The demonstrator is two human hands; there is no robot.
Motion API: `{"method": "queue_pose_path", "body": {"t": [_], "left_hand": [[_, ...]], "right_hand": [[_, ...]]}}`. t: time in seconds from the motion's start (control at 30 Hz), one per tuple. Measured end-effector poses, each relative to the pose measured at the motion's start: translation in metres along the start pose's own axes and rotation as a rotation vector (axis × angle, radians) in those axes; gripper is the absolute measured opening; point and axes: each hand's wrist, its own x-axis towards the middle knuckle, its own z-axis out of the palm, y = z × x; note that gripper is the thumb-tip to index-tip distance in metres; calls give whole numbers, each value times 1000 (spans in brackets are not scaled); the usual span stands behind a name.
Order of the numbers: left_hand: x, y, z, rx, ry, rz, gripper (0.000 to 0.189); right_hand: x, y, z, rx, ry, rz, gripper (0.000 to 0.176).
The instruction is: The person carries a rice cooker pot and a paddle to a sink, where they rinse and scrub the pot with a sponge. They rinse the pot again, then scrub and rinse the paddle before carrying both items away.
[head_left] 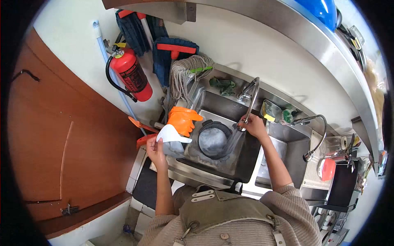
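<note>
My left hand [155, 151] is closed on a white curved plastic piece [170, 134], held at the left edge of the sink [236, 168]. My right hand [252, 124] is closed round the head of the left faucet [255, 96], and water sprays from it down into the basin. A black round pan [214, 140] sits in the left basin with cloudy water in it, left of the spray. Orange rubber gloves [183, 120] hang just behind the white piece.
A red fire extinguisher [132, 76], mops [188, 74] and a brown door [78, 135] are on the left. A second basin [293, 151], a second faucet [324, 129] and a dish rack [312, 164] stand right. A metal shelf [303, 30] runs overhead.
</note>
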Motion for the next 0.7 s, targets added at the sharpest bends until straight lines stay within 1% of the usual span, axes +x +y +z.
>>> {"method": "queue_pose_path", "body": {"t": [0.03,0.13,0.17,0.2,0.27,0.3,0.4,0.43,0.53,0.6,0.67,0.7], "left_hand": [[-1,1,2,0,-6,-20,12],[-3,2,8,20,-21,-25,11],[-3,2,9,18,-19,-24,11],[-4,2,11,-4,-36,-32,11],[-4,3,13,-25,-53,-39,11],[-5,4,14,-18,-51,-43,10],[-6,6,16,-9,-49,-52,10],[-7,7,16,-7,-48,-61,10],[-7,12,13,-11,-44,-64,11],[-9,18,11,-15,-32,-60,11],[-8,20,7,-22,-18,-53,11],[-8,19,4,-17,-10,-38,11]], "right_hand": [[2,1,5,75,13,-23,24],[10,-2,23,85,79,-51,26],[13,-4,27,47,67,-4,28],[16,-9,31,46,67,-5,28],[21,-19,39,144,107,15,29],[24,-20,44,143,107,15,29],[39,-19,66,238,226,25,25],[42,-23,66,156,232,56,25],[44,-28,68,105,276,64,25],[41,-17,78,147,272,34,28],[31,-6,91,410,397,-124,34],[22,3,99,463,383,-58,39]]}}
